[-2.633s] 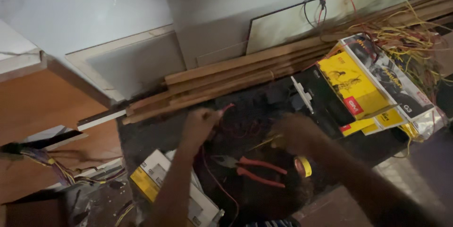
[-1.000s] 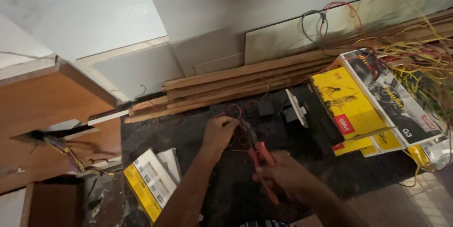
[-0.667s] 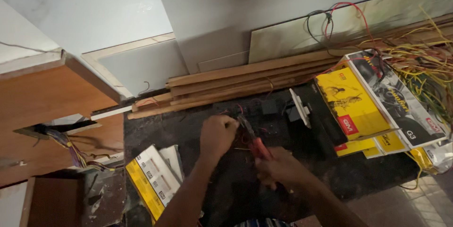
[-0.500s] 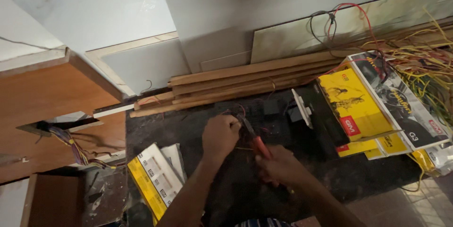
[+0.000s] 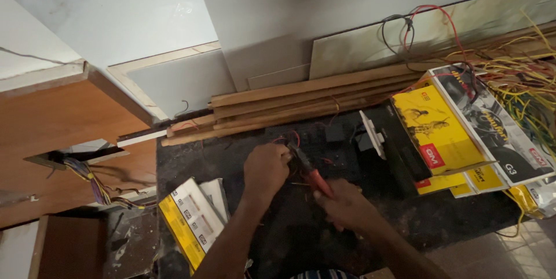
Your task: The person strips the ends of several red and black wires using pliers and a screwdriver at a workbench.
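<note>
Head view, catalogued left to right. Orange-brown laminate cabinet panel [image 5: 52, 134], smooth, with a cut-out from which a bundle of multicoloured wires [image 5: 92, 183] hung. Flat carton, yellow and white [image 5: 188, 221], lying on the dark mottled stone counter [image 5: 440, 227], just left of the forearm. Left hand [image 5: 265, 166], fingers curled narrow and pinched on a thin red wire [image 5: 289, 139] that looped up just above the knuckles. Pliers, red-handled [image 5: 315, 179], jaws hidden in shadow at the left fingertips; whether they had bitten the wire could not be told. Right hand [image 5: 346, 203], fingers wrapped tight round the handles, touching the counter. Step judged as cutting or stripping the wire end; the next move would call for a steady pinch from the left hand and a measured squeeze from the right. Long wooden battens [image 5: 301, 102], rough and pale, stacked against the wall behind. Black and white switch parts [image 5: 373, 137]. Glossy yellow boxes [image 5: 437, 134], overlapped. Tangle of yellow and green wire [image 5: 521, 82], far right.
</note>
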